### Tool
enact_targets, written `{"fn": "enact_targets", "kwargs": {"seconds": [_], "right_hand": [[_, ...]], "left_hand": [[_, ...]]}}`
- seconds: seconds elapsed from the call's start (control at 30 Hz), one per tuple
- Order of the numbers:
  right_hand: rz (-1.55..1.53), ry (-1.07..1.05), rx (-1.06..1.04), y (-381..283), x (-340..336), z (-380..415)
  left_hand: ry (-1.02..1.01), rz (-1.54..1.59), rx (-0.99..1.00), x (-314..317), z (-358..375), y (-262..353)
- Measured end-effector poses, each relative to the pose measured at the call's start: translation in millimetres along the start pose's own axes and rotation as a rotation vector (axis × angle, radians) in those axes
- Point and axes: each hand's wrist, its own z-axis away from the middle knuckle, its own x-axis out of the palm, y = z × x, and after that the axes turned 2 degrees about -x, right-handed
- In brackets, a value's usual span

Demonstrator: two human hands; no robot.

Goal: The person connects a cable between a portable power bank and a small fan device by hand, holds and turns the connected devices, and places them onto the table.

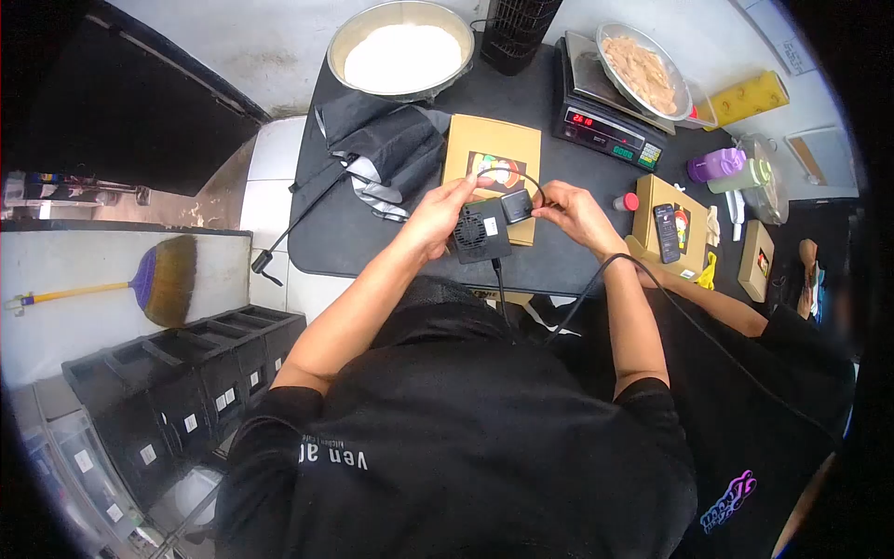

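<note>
My left hand (438, 216) is closed on the side of a black box with a round fan grille (479, 233), held over the table's front edge. A cable runs down from the box's lower side. Against its upper right sits a smaller dark block (517, 206). My right hand (572, 216) is closed, its fingertips pinching a thin black cable (538, 193) at the block's right edge. That cable arches over the block. Behind both hands lies a flat cardboard box (494, 140) with a colourful picture label.
Around the black table (372, 250) are a bowl of white powder (402, 58), a scale (610, 126) carrying a bowl of pale pieces (641, 73), black fabric (391, 140) and a phone (667, 233) on another cardboard box. Another person's arm (717, 303) reaches in at right. A broom (168, 282) hangs left.
</note>
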Motion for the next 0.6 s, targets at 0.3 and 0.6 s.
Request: {"fn": "enact_targets", "kwargs": {"seconds": [0.3,0.6], "right_hand": [[-0.032,-0.102,0.104,16,2,-15],[-0.16,-0.088,0.195,14,5,-21]], "left_hand": [[0.01,-0.035,0.043,-3,-1,-5],[0.012,-0.006,0.024,-13,-5,-8]]}}
